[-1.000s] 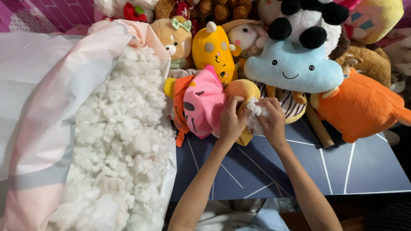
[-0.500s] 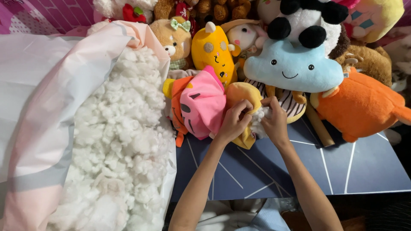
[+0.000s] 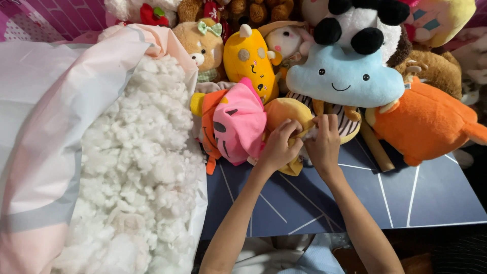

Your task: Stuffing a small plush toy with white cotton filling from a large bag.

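A yellow plush toy (image 3: 284,112) with a pink hood (image 3: 239,122) and orange parts lies on the dark blue surface (image 3: 416,193). My left hand (image 3: 278,147) grips the yellow fabric of its body from the left. My right hand (image 3: 323,142) pinches the same fabric from the right, fingers pushed into the opening. A bit of white stuffing shows between my hands. Both hands hide the opening itself.
A big open bag (image 3: 56,116) of white stuffing (image 3: 137,167) fills the left. Behind my hands sit a light blue cloud plush (image 3: 345,76), an orange plush (image 3: 426,122), a yellow plush (image 3: 248,58), a small bear (image 3: 203,45) and a panda (image 3: 355,25).
The white tuft held in my fingers a second ago has gone into the yellow toy. Both hands have closed in on the fabric.
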